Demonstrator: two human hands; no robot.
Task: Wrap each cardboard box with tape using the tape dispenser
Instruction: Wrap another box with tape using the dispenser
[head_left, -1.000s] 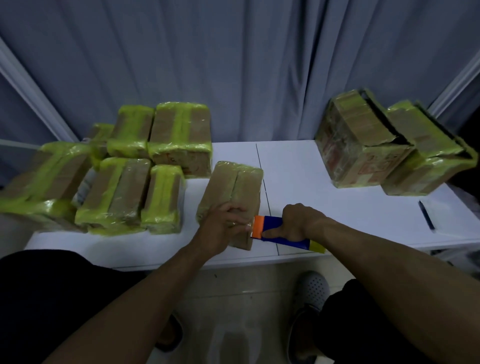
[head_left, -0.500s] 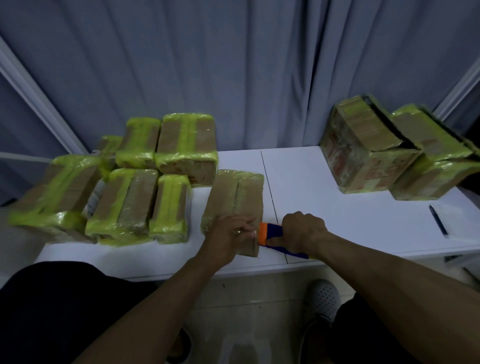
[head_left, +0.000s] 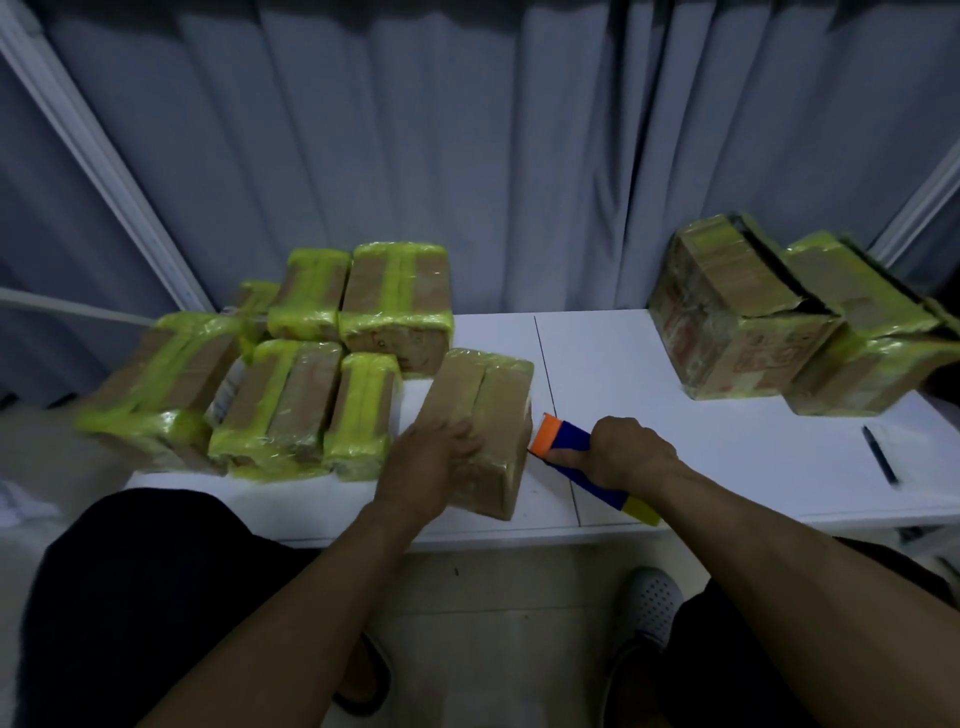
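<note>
A brown cardboard box (head_left: 491, 410) lies lengthwise near the front edge of the white table (head_left: 675, 395), with a tape strip along its top. My left hand (head_left: 423, 465) rests on the box's near left side, fingers spread over its top. My right hand (head_left: 626, 454) grips the blue handle of the tape dispenser (head_left: 569, 447). The dispenser's orange head touches the box's right side near the front corner.
Several boxes wrapped in yellow-green tape (head_left: 317, 374) crowd the table's left half. Two larger taped boxes (head_left: 737, 322) stand at the back right. A dark pen (head_left: 879, 454) lies near the right edge. Grey curtains hang behind; my knees and shoes show below.
The box has swung a little, its near end now lifted toward the table's front edge. My left hand slid further over its top. The dispenser stays against the box's right side.
</note>
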